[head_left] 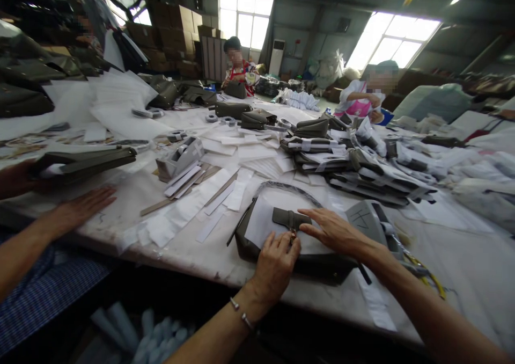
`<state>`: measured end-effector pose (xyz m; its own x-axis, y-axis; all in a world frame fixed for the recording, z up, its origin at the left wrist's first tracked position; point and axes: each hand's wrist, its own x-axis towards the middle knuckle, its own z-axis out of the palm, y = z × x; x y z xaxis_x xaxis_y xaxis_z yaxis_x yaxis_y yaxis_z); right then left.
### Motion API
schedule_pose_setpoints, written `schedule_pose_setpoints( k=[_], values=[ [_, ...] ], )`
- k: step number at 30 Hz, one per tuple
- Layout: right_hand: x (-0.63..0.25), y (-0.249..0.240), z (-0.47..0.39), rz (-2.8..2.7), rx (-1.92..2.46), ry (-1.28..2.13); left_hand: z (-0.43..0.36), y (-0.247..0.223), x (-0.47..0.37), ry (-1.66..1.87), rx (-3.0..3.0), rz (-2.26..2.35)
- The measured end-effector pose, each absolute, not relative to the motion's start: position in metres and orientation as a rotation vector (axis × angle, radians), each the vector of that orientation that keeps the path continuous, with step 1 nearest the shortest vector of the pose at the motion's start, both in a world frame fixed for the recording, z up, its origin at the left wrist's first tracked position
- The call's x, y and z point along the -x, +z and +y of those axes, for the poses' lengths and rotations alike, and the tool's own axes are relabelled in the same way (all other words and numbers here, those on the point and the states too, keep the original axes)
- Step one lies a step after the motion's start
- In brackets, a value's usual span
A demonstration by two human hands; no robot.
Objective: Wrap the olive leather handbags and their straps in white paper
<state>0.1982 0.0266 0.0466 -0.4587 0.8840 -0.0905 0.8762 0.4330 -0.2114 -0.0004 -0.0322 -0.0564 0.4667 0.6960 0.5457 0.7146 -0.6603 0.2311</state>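
Observation:
A dark olive handbag (246, 247) lies on the table in front of me, with its wrapped handle (287, 184) arched behind it. White sheet (257, 221) covers much of its front, under a short buckled flap (281, 217). My left hand (277, 262), with a bracelet at the wrist, has its fingers bent and pressed together at the metal clasp (293, 237) below the flap. Stretched over the flap's right end, my right hand (336, 232) has its fingers extended and thumb apart. Its fingertips rest at the flap and sheet.
A grey tape dispenser (368, 219) stands right of the bag, another dispenser (181, 157) left of centre. Paper strips (219, 192) lie between. Wrapped bags (354, 176) are piled behind. At left, a co-worker's hand (86, 203) lies near another bag (92, 162); two people work across.

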Motion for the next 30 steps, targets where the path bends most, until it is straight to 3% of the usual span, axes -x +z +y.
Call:
schedule_pose_setpoints(
  k=[5,11,14,24,30],
  values=[
    [-0.189,0.025,-0.021,-2.691,1.537,0.368,-0.031,-0.057,-0.002,-0.936,2.689,-1.259],
    [-0.193,-0.021,-0.041,-2.615,1.632,0.054,-0.019,-0.003,0.022,-0.389,2.860,-1.095],
    [-0.192,-0.025,-0.044,-2.546,1.634,-0.084,-0.001,0.007,0.045,-0.285,2.800,-1.115],
    [-0.177,-0.043,-0.057,-2.381,1.593,-0.343,-0.001,-0.053,0.084,-0.604,2.579,-0.935],
    [-0.179,-0.057,-0.055,-2.283,1.505,-0.461,-0.004,-0.022,0.089,-0.404,2.864,-1.052]
  ],
)
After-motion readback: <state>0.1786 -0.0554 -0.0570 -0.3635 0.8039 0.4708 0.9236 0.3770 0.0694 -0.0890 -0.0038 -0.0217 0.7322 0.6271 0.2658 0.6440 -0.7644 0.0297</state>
